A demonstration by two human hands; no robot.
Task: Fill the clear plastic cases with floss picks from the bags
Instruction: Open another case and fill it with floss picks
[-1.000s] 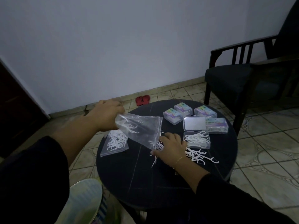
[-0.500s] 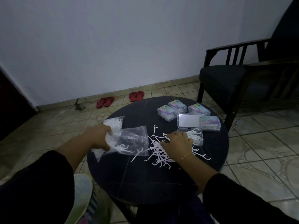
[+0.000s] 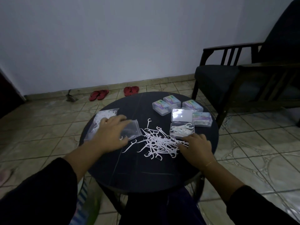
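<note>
From the head view, the left hand (image 3: 112, 135) lies flat, grip released, fingers spread on a nearly empty clear bag (image 3: 131, 129) on the round dark surface (image 3: 146, 174), with a fuller bag (image 3: 103, 116) just behind it. The right hand (image 3: 195, 147) curls its fingers into the loose pile of floss picks (image 3: 155, 142); whether its grip has any I cannot tell. The open case (image 3: 181, 131), partly filled, sits just beyond that hand, with four closed cases (image 3: 172, 104) behind.

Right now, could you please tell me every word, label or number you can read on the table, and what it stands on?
No text can be read.
Closed floss pick cases: colourful printed labels, too small and blurred to read.
Open case, its lid, the emptied bag: no print visible.
</note>
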